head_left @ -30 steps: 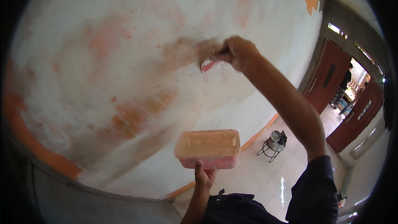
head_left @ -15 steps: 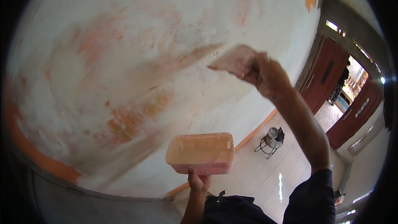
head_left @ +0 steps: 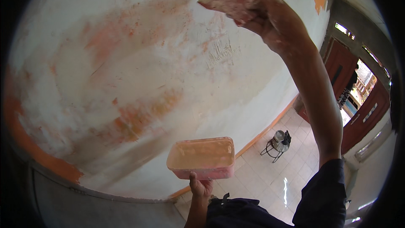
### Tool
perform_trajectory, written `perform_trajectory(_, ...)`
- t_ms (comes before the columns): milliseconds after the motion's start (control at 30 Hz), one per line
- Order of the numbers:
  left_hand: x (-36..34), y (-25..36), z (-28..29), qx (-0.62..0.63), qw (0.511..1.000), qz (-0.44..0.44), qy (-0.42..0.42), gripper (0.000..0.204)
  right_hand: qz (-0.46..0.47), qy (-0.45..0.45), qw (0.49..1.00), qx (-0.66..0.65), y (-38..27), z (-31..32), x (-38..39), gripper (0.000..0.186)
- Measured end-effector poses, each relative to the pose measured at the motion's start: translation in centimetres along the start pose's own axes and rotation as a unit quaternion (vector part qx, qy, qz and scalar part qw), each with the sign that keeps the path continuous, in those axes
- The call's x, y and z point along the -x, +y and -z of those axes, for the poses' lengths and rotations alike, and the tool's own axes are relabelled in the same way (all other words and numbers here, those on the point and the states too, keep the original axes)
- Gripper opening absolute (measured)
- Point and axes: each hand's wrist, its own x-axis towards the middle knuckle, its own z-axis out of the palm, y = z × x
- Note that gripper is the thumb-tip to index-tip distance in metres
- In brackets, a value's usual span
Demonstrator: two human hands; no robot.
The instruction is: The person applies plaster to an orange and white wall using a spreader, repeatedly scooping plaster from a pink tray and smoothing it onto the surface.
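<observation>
My left hand [head_left: 202, 187] grips a pinkish rectangular plastic tub [head_left: 202, 173] from below, thumb on its near side. Pale, smooth paste [head_left: 202, 154] lies inside the tub. High on the wall, my right hand [head_left: 272, 23] is closed round a wide putty spreader [head_left: 236, 1], its flat face smeared with pink and cream. The spreader's edge is at or close to the wall; contact is hard to make out. The wall [head_left: 164, 76] is whitish, with orange and reddish patches showing through. A rough, ridged smear of putty [head_left: 221, 52] sits below the spreader.
A small black metal stand [head_left: 272, 152] on the tiled floor [head_left: 261, 181] carries a clear jar and a dark bundle. Orange paint [head_left: 50, 162] borders the wall's lower left. At right, a person [head_left: 348, 88] stands by an open reddish-brown double door [head_left: 367, 118].
My right hand has swept the spreader upward along the wall. The rough putty smear now shows beneath it. The tub in my left hand has barely shifted.
</observation>
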Motion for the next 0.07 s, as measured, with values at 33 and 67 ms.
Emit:
perform_trajectory(33,0.05,0.08,-0.42,-0.009,1.000,-0.003,0.001,0.074,0.027,-0.041,0.999,0.019,-0.50,0.90,0.63,0.025)
perform_trajectory(67,0.09,0.15,-0.89,-0.017,1.000,-0.005,0.002,0.074,0.027,-0.041,0.999,0.020,-0.54,1.11,0.50,0.025)
